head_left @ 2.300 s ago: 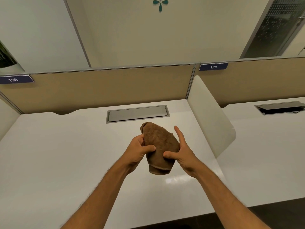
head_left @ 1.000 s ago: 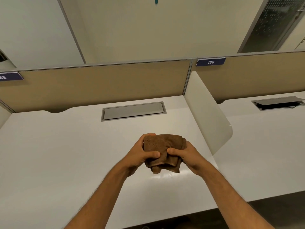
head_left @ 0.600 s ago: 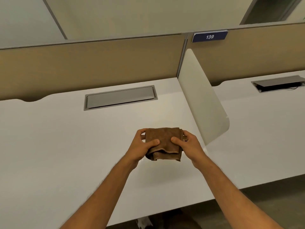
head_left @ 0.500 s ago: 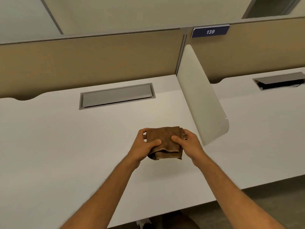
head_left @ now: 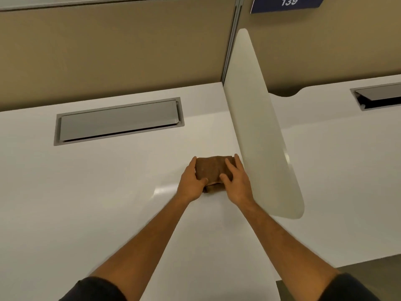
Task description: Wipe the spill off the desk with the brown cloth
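Both hands have lowered the cloth [head_left: 213, 170] from mid-air onto the desk [head_left: 86, 203], just right of frame centre, beside the white divider [head_left: 260, 127]. Left hand [head_left: 192, 183] and right hand [head_left: 235, 180] grip its ends, likely steadying the folded pad for wiping. Its long axis runs left to right.

A dark blue number plate [head_left: 286, 4] sits at the top of the tan partition [head_left: 325, 46] behind the table's far right corner, reading "139" in white slanted digits. Nothing else is legible.
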Action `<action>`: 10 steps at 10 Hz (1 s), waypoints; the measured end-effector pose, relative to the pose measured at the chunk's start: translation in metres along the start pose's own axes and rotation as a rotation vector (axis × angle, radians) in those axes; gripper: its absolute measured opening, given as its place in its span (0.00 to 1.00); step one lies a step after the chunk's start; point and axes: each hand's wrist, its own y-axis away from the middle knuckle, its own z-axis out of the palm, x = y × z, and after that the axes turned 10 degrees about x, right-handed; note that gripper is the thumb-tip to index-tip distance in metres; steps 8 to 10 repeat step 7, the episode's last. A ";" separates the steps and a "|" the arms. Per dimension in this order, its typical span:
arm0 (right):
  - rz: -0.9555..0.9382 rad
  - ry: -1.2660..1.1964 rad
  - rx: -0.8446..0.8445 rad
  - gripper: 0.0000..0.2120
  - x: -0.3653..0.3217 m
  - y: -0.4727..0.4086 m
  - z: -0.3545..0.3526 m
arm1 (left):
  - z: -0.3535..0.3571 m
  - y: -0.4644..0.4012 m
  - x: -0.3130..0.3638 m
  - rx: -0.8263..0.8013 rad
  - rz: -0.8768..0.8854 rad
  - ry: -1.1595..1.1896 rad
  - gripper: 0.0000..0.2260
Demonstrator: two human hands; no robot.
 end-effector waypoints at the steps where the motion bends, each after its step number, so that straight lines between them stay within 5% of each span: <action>1: -0.055 0.103 -0.160 0.31 0.019 -0.001 0.016 | 0.009 -0.006 -0.008 0.007 0.041 -0.096 0.40; 3: -0.205 0.243 -0.183 0.26 0.037 -0.015 0.027 | 0.020 -0.012 -0.019 0.107 0.111 -0.232 0.37; 5: -0.157 0.390 -0.302 0.29 0.023 -0.023 0.010 | 0.006 -0.007 -0.008 0.012 0.189 -0.457 0.37; 7: -0.159 0.131 -0.106 0.26 -0.030 0.019 -0.019 | -0.042 0.041 0.009 0.078 0.217 -0.403 0.37; 10: -0.159 0.131 -0.106 0.26 -0.030 0.019 -0.019 | -0.042 0.041 0.009 0.078 0.217 -0.403 0.37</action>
